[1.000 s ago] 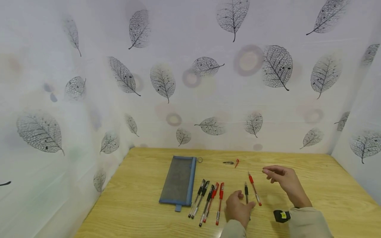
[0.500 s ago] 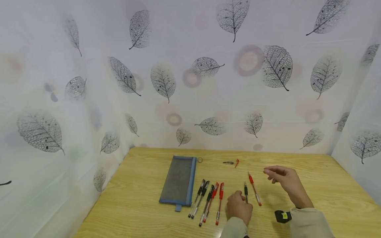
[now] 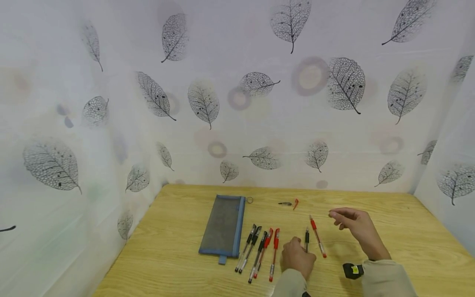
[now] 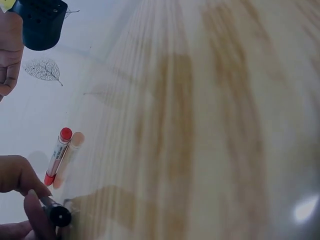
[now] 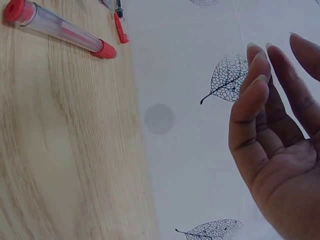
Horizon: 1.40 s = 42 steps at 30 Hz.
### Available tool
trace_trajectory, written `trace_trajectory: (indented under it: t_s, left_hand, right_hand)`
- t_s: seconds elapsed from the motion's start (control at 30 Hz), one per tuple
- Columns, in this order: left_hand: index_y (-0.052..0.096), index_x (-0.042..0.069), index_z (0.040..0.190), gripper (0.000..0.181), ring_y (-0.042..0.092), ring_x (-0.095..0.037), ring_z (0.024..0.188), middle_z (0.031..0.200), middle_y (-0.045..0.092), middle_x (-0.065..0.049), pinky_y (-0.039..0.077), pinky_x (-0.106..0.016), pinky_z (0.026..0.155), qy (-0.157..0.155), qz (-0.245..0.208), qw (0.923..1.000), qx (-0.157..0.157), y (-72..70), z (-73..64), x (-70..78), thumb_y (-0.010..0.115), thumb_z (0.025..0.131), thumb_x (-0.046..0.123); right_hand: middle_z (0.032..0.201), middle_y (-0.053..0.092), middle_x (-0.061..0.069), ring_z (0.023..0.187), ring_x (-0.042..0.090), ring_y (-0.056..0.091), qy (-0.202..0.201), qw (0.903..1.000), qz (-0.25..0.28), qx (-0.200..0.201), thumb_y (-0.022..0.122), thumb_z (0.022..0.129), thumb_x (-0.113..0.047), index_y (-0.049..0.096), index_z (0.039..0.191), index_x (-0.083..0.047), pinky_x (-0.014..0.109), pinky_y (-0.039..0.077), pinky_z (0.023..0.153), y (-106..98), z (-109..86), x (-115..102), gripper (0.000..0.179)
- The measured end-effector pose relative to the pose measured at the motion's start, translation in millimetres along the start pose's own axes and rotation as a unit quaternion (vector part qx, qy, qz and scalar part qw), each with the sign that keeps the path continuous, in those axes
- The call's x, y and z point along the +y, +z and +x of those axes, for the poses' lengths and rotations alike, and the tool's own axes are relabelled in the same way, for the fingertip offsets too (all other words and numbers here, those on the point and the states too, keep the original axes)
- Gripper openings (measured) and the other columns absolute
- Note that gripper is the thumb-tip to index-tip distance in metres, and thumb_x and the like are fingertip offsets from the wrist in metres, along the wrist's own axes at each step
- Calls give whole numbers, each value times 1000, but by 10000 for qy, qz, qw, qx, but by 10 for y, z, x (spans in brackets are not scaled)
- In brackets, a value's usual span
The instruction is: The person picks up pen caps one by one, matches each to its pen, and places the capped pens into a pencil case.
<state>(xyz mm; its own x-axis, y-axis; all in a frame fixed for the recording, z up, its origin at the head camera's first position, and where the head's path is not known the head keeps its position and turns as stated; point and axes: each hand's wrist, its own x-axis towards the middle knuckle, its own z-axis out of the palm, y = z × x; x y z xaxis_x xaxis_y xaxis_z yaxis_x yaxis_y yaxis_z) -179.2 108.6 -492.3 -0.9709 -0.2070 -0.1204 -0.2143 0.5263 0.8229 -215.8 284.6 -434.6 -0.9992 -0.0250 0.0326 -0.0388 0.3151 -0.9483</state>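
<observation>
My left hand (image 3: 297,259) is low over the table and pinches the rear part of an uncapped black gel pen (image 3: 306,236). In the left wrist view the dark end of that pen (image 4: 59,216) pokes out between thumb and finger. To its right lies an uncapped red gel pen (image 3: 317,235), tip toward the back wall. My right hand (image 3: 357,227) hovers further right, fingers loosely bent. Its palm (image 5: 292,170) holds nothing in the right wrist view. A black pen cap (image 3: 285,203) and a red pen cap (image 3: 295,203) lie near the back of the table.
Several capped black and red pens (image 3: 261,251) lie in a row left of my left hand. Beyond them rests a grey mesh pouch (image 3: 222,226) with blue edging and a key ring (image 3: 250,200). A leaf-printed curtain (image 3: 237,123) stands behind the wooden table (image 3: 167,243).
The left thumb and fingers have drawn together round the black pen, which has shifted slightly. My right hand has stayed almost where it was.
</observation>
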Motion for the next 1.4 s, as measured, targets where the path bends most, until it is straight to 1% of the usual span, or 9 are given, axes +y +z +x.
trace_trajectory:
  t_s: [0.13,0.23,0.37,0.53,0.67,0.87,1.0,1.27,1.4]
  left_hand:
    - [69,7,94,33,56,-13,64,68,58,5,52,-35,57,-8,-28,10000,-30,-8,6,-19,84,64,8]
    - [70,11,89,27,57,-12,64,69,58,7,52,-35,58,-30,-83,9999,-132,-30,16,-38,85,67,12]
    - [70,15,82,17,56,-10,62,67,58,8,52,-34,55,-67,-184,9993,-329,-69,27,-51,83,71,15]
    - [71,18,76,12,54,-8,58,64,57,9,49,-31,51,-28,-316,9988,-377,-112,44,-74,81,73,14]
    - [72,17,77,10,54,-7,58,64,58,10,49,-30,53,16,-553,9974,-460,-158,54,-79,80,74,11]
    - [74,12,82,9,57,-9,60,67,61,7,51,-30,54,143,-1205,9900,-724,-278,39,-62,75,76,5]
    - [74,11,84,9,57,-8,59,67,62,7,51,-28,53,177,-1407,9875,-691,-349,29,-66,75,77,6]
    - [74,14,85,11,55,-6,60,69,61,11,48,-26,52,322,-1220,9902,-598,-541,20,-133,74,76,7]
    - [74,13,87,14,55,-6,57,70,61,10,46,-24,48,328,-1323,9887,-627,-649,-6,-169,72,76,6]
  right_hand:
    - [97,68,-12,82,13,62,-66,10000,-53,9,63,94,-32,63,119,3,34,55,74,19,11,14,43]
    - [99,68,-6,82,13,62,-92,9998,-184,18,63,94,-33,62,120,6,35,55,74,40,38,21,47]
    - [103,67,8,84,19,62,-124,9990,-435,2,63,94,-35,63,120,4,37,55,73,68,90,33,47]
    - [106,66,15,86,25,61,-170,9974,-698,-102,62,94,-37,64,119,3,39,54,72,125,169,48,48]
    - [108,66,17,87,27,61,-240,9968,-733,-217,62,94,-35,63,119,5,39,54,72,179,252,59,47]
    - [107,66,20,87,29,60,-319,9954,-765,-474,62,95,-29,62,119,7,39,54,72,281,447,86,43]
    - [106,65,22,89,32,60,-450,9932,-862,-643,62,95,-23,62,118,8,41,54,72,345,575,105,39]
    - [108,65,20,90,30,63,-772,9793,-1656,-867,62,94,-14,66,112,7,41,55,71,528,802,140,28]
    - [106,67,19,89,28,64,-988,9712,-1980,-888,65,92,-9,70,106,4,40,56,73,635,905,142,20]
